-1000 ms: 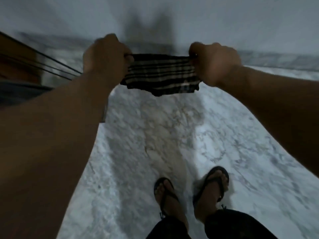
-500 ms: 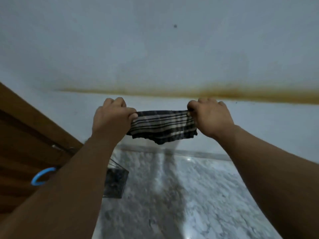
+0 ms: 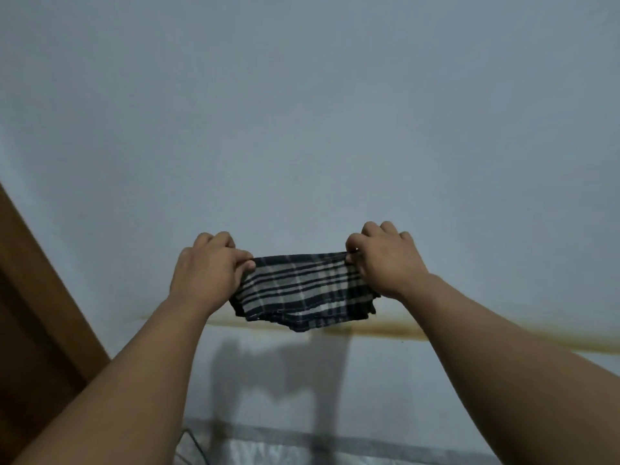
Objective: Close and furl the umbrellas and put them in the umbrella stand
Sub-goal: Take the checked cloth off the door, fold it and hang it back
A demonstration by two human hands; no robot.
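Note:
A small piece of dark plaid fabric, black with pale stripes, is stretched out in front of the wall at chest height. My left hand pinches its left corner and my right hand pinches its right corner, both arms held out forward. The cloth sags a little between them. No umbrella frame, handle or umbrella stand shows in this view.
A pale grey wall fills most of the view, with a brownish stain line across it. A brown wooden door stands at the left. A strip of marble floor and a thin wire edge show at the bottom.
The view has tilted up from the floor and my feet to the wall. The wire stand and blue handle at lower left have dropped out of sight. Both hands kept hold of the plaid fabric.

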